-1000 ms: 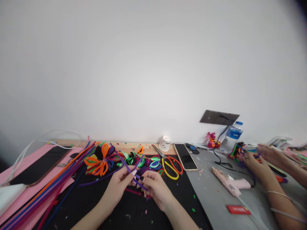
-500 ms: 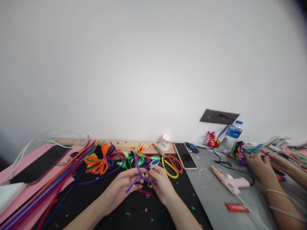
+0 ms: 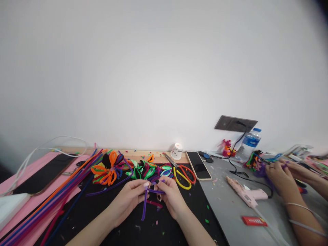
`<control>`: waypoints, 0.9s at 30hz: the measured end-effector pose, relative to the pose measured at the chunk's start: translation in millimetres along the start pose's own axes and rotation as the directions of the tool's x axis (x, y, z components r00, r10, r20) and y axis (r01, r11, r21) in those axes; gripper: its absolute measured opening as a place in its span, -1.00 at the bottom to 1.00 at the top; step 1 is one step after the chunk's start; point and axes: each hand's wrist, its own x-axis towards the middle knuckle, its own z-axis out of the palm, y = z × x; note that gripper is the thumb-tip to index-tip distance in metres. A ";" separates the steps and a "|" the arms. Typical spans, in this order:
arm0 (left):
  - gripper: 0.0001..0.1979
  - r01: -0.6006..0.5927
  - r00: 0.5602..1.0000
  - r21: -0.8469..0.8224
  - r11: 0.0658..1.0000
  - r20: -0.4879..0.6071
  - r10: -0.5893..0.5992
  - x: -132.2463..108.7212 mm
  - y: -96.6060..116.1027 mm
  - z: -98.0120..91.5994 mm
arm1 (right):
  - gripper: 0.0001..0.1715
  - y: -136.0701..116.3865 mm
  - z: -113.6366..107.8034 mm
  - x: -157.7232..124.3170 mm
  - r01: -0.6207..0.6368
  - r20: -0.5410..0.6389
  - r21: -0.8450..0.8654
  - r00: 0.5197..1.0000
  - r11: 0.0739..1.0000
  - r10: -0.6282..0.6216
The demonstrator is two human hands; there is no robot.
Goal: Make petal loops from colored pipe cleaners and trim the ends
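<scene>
Between my two hands is a purple pipe cleaner [image 3: 144,206], bent, with one end hanging down and another part running across to the right. My left hand [image 3: 133,194] pinches it near the bend with thumb and fingers. My right hand [image 3: 169,194] grips it from the other side, the fingertips almost meeting the left ones. Just behind the hands lie pipe-cleaner flowers: an orange one [image 3: 110,171] to the left and a green one [image 3: 139,170] in the middle. A magenta pipe-cleaner piece [image 3: 154,204] rests on the black mat below my hands.
Long pipe cleaners [image 3: 56,191] lie at left beside a dark phone [image 3: 42,174]. Behind my right hand are scissors [image 3: 182,177], a paper cup [image 3: 176,151] and another phone [image 3: 199,165]. At right are a pink glue gun [image 3: 246,193], a bottle [image 3: 249,141] and a co-worker's hands [image 3: 279,174].
The purple pipe cleaner has turned in my hands: its upright end has come down from above the fingers, and one end now hangs lower. My fingertips have shifted slightly.
</scene>
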 end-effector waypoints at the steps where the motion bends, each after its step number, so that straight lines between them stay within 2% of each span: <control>1: -0.88 -0.004 1.000 0.009 1.000 -0.003 0.004 0.1 0.2 0.5 | -0.73 -0.7 1.1 -1.1 0.005 -0.001 -0.005 1.000 1.000 -0.005; 8: -0.80 -0.041 0.999 0.097 0.994 -0.014 0.042 0.2 0.6 2.0 | -0.77 -5.9 9.3 -8.5 0.031 0.006 -0.034 0.999 0.999 -0.031; 15: -0.77 -0.064 0.997 0.293 0.954 -0.021 0.073 1.7 -0.4 1.3 | -0.75 -4.0 7.6 -6.7 0.075 0.020 -0.027 0.997 0.997 -0.074; 21: -0.83 -0.137 0.988 0.464 0.875 -0.003 0.157 6.2 -3.5 -1.5 | -0.75 -0.8 7.5 -5.8 0.086 0.030 -0.040 0.996 0.995 -0.085; 27: -0.79 -0.212 0.961 0.602 0.770 -0.013 0.275 4.3 0.9 -1.0 | -0.70 -1.1 9.0 -7.0 0.053 0.070 -0.025 0.996 0.998 -0.051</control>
